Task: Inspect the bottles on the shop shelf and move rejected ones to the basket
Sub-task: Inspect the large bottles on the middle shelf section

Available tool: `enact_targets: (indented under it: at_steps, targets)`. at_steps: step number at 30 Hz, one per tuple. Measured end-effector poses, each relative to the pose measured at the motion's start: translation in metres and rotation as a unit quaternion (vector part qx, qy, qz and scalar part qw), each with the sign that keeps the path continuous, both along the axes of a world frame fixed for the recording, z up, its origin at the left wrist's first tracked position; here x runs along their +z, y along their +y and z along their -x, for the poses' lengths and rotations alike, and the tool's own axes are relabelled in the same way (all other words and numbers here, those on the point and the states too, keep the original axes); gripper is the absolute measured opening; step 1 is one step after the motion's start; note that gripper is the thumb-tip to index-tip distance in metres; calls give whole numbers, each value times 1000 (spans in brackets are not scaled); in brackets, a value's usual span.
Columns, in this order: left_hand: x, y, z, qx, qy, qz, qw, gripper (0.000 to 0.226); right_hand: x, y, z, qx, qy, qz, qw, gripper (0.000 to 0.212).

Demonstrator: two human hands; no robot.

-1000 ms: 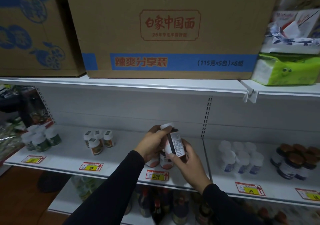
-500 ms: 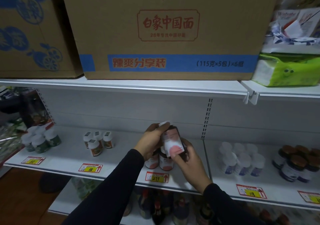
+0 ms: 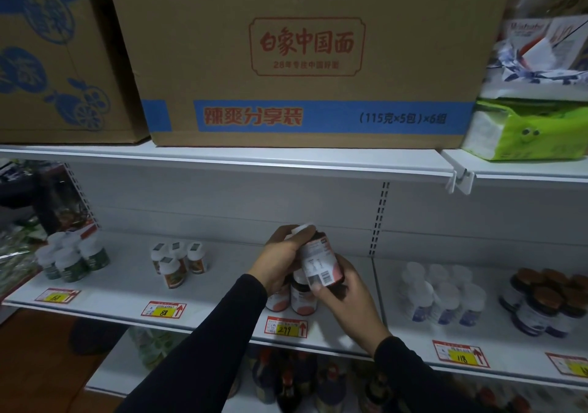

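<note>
1. Head view, containers: a large brown carton [image 3: 305, 56] with red characters and a blue band stands on the upper shelf [image 3: 222, 158], closed, its contents hidden. A second carton [image 3: 57, 56] with blue print stands just to its left, also closed.
2. The held bottle [image 3: 321, 263], dark with a white cap and a barcode label, is tilted above the middle shelf [image 3: 127, 288], between both hands.
3. The left hand [image 3: 283, 260] wraps its fingers round the cap end; the right hand [image 3: 346, 298] grips the lower body, thumb on the label.
4. Directly beneath, two like bottles [image 3: 300, 299] stand on the shelf, partly hidden by the hands.
5. Counts: four orange-labelled bottles [image 3: 178, 261] at centre-left; about five green-labelled bottles [image 3: 71, 258] far left; roughly six white bottles [image 3: 442, 295] to the right; brown-lidded jars [image 3: 547, 301] at the edge, number unclear.
</note>
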State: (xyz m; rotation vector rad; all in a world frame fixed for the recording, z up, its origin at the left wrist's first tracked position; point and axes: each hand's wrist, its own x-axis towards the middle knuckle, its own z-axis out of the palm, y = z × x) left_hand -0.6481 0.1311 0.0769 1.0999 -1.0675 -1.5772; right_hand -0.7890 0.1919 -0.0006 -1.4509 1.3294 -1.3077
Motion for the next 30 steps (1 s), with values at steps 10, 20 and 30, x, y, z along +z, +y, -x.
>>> enact_targets:
  at_steps: [10, 20, 30]
  targets:
    - [-2, -3, -4, 13, 0, 6, 1000, 40, 7, 2, -2, 36, -14, 3, 999, 47]
    - [-1, -4, -5, -33, -8, 25, 999, 42, 6, 0, -2, 1, -61, -5, 998, 55]
    - [-6, -13, 8, -42, -59, -12, 997, 63, 14, 0, 1, 4, -97, 5, 995, 79]
